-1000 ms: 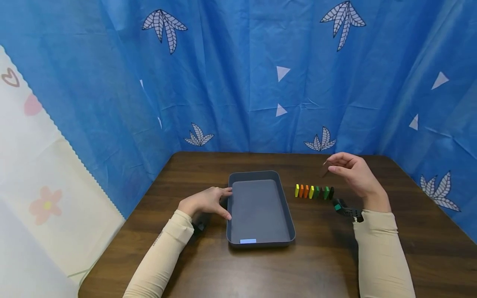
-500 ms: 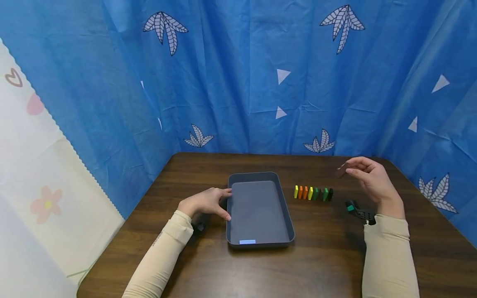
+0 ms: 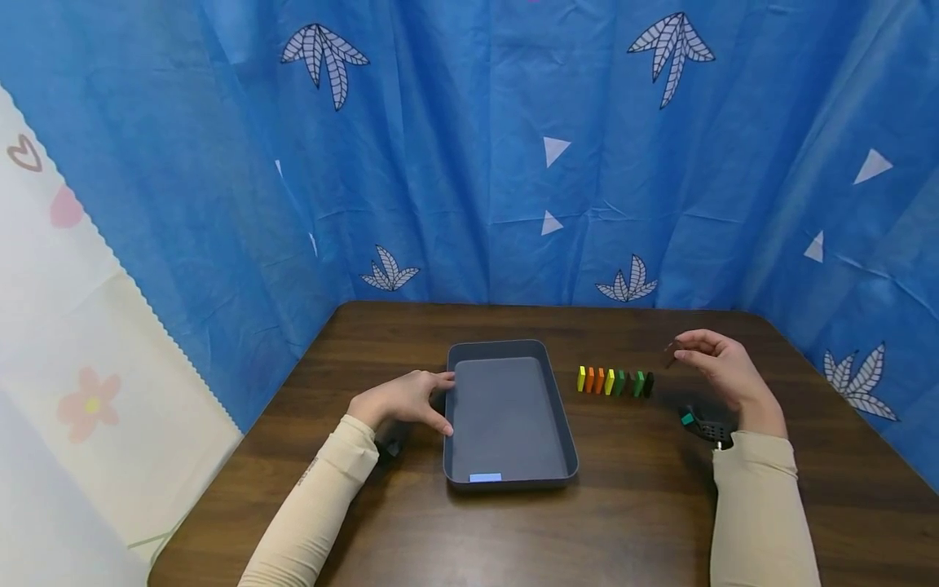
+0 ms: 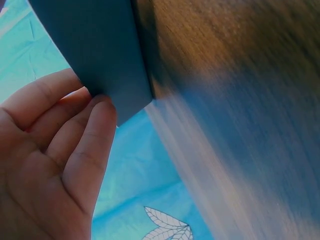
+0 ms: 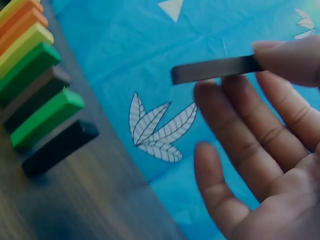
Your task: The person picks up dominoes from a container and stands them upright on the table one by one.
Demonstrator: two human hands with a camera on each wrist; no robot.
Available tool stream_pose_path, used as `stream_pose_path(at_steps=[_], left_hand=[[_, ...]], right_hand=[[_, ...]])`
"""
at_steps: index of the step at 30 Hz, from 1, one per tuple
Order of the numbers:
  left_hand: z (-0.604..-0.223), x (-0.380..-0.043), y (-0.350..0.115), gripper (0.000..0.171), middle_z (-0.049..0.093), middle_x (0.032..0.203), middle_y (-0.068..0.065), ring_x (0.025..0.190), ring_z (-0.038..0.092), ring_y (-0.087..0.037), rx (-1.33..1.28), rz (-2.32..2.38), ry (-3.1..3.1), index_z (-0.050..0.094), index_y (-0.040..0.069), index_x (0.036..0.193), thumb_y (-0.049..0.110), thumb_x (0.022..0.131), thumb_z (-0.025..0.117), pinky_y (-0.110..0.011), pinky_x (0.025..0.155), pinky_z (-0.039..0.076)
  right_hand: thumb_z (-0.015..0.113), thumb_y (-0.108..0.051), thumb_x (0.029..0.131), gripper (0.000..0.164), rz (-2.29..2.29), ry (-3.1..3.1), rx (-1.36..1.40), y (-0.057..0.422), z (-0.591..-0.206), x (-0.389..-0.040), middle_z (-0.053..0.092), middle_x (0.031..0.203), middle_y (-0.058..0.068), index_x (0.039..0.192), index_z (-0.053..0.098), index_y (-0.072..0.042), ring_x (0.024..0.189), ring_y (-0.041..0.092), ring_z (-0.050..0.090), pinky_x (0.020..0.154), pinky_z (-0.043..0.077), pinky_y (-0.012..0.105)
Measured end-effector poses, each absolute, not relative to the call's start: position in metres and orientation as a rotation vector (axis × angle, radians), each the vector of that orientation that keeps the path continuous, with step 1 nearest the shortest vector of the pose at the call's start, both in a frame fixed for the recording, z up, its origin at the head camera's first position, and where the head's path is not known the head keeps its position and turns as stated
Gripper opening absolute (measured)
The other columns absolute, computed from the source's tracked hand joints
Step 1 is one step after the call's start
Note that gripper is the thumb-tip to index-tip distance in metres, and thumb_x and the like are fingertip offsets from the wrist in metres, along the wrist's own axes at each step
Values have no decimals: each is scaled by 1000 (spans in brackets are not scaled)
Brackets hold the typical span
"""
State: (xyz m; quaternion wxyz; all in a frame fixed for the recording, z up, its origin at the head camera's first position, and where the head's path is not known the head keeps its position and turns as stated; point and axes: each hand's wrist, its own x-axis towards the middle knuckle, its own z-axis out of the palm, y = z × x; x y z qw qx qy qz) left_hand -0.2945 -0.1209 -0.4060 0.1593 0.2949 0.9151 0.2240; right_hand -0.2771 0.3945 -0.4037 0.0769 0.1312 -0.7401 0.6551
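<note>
My right hand (image 3: 722, 371) holds a thin dark brown domino (image 5: 215, 69) between thumb and fingertips, raised to the right of a row of dominoes. In the right wrist view the row stands on edge: a black domino (image 5: 60, 150) nearest, then a bright green domino (image 5: 47, 119), a brown domino (image 5: 37, 97), a darker green domino (image 5: 30, 72), and yellow and orange ones beyond. My left hand (image 3: 403, 399) grips the left rim of a grey tray (image 3: 566, 424). In the left wrist view its fingers (image 4: 92, 150) press against the tray's outer wall, the index fingertip hidden behind the rim.
A small pale blue-white piece (image 3: 485, 478) lies inside the tray at its near edge. The dark wooden table (image 3: 623, 522) ends at a blue curtain (image 3: 469, 163) behind, and a white patterned cloth (image 3: 88, 342) hangs on the left.
My right hand moves rightward with the brown domino, away from the row, then slightly lower. The left hand stays at the tray, and the standing row is unchanged.
</note>
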Motion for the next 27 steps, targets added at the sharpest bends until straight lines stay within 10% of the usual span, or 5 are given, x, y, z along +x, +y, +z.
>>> stream_pose_path(at_steps=[27], left_hand=[[-405,-293,-121,91,33,163,-14,148,36,-33,837,638,2614,45,-2,148,39,78,86,-49,116,38]], right_hand=[[67,-17,97,31,1662,-2548,238,403,-435,-281,62,93,-24,119,60,3,88,-5,62,79,53,13]])
